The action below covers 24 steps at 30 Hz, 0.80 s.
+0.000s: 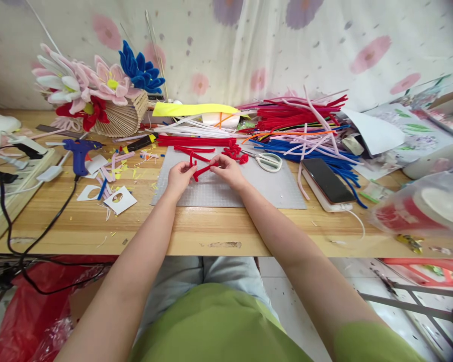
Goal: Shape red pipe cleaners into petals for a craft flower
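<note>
At twelve o'clock, the left hand (179, 179) and right hand (228, 173) pinch a red fuzzy stem (201, 173) between them over a grey mat (270, 192), where overtwisting might kink it or drifting snag the red curls (232, 150) beyond at two o'clock.

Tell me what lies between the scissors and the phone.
In the head view, a strip of grey mat and a pale pink fuzzy stem lie between the scissors and the phone.
</note>
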### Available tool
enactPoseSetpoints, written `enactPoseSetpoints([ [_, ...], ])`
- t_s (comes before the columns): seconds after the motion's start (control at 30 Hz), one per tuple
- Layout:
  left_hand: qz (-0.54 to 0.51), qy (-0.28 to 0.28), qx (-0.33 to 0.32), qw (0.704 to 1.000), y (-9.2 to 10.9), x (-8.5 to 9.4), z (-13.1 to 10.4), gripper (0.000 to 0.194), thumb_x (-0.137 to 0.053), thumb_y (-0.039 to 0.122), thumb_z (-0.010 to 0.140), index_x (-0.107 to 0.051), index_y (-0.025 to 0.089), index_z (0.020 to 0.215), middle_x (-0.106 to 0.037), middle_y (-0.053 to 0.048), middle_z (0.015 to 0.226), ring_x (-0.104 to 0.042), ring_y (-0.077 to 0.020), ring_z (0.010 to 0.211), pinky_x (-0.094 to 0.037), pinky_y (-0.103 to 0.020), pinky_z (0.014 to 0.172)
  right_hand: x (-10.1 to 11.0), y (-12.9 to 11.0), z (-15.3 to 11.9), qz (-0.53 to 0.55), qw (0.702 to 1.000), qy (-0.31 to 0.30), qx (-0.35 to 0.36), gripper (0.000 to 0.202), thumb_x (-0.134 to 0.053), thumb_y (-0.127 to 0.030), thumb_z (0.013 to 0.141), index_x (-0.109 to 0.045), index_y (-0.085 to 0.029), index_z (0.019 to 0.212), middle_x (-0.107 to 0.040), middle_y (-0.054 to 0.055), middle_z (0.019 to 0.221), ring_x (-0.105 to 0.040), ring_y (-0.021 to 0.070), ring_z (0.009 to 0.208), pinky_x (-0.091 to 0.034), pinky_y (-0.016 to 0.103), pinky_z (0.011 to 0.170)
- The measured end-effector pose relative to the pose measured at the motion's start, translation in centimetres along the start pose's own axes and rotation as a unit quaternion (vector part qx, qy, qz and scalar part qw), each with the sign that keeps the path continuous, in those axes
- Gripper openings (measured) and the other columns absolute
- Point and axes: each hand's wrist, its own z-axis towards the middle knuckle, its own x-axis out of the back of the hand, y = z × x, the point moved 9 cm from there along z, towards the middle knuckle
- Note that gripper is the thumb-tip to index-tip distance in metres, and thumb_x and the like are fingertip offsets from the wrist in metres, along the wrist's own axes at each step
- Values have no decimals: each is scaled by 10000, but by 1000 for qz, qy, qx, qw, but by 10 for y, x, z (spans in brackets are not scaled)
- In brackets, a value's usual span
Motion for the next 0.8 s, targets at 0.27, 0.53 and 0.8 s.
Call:
enactPoseSetpoints([
  [0.27, 0, -45, 21, 999, -3, -12, -4, 181, -706, 284, 607, -601, 168, 699, -604, 22, 602, -534, -92, 487, -385, -189, 424, 4, 9, 1, 71, 995, 53, -44, 176, -556, -231, 578, -466, -199, 725, -491, -45, 698, -537, 100, 631, -494, 273, 661],
  [0.53, 208, 34, -133, 968, 24, 5, -10, 407, -755, 221, 561, -609, 219, 941, -596, -20, 881, -521, -108, 632, -412, -242, 608, 10, 4, -1, 7, 998, 54, -24, 220, -485, -185, 575, -469, -202, 793, -463, -45, 737, -429, 71, 574, -421, 228, 577],
  [0.8, 175, -49, -152, 972, 22, -20, -16, 126, -657, 290, 695, -639, 202, 784, -633, -17, 764, -546, -129, 673, -410, -231, 621, -14, 8, -1, 73, 997, -9, -40, 209, -584, -297, 646, -418, -208, 739, -489, -38, 705, -535, 109, 649, -473, 269, 641],
])
